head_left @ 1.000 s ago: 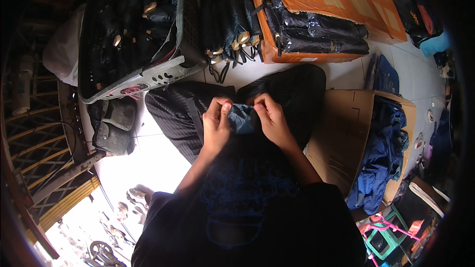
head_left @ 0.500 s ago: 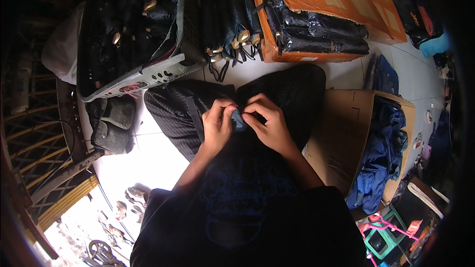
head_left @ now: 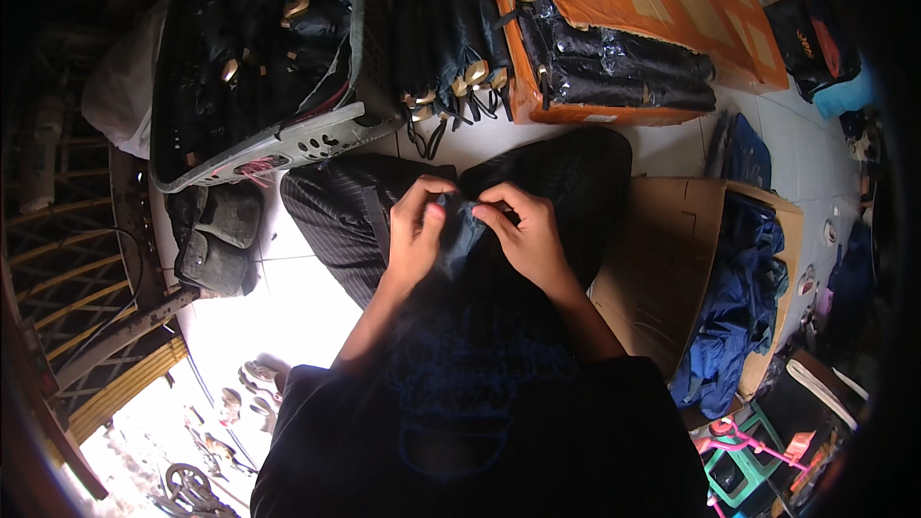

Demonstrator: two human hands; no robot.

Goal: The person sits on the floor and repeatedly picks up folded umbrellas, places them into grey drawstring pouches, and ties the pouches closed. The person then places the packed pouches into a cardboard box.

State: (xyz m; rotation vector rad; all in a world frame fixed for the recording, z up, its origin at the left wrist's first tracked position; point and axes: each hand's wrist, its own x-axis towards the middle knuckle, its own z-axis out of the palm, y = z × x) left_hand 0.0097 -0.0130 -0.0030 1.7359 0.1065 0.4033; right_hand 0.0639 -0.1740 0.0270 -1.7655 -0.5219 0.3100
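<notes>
Over my lap I hold a small piece of dark blue-grey cloth [head_left: 462, 238] up between both hands. My left hand [head_left: 413, 232] grips its left side with bent fingers, thumb tip pointing up. On the other side my right hand [head_left: 526, 238] pinches the cloth's upper right edge between thumb and fingers. The cloth hangs down between them toward my dark shirt, and its lower end blends into the shadow. Whether anything is inside the cloth I cannot make out.
Ahead on the left stands a grey plastic basket [head_left: 331, 129] of dark folded umbrellas. More umbrellas [head_left: 451, 48] with gold ends lie beside it, next to an orange carton [head_left: 662, 0] of wrapped dark bundles. At right, a brown box [head_left: 662, 259] holds blue fabric [head_left: 734, 297].
The cloth now shows longer and more spread between my hands. My left thumb has drawn back to the left, and my right hand's fingers have closed further on the edge.
</notes>
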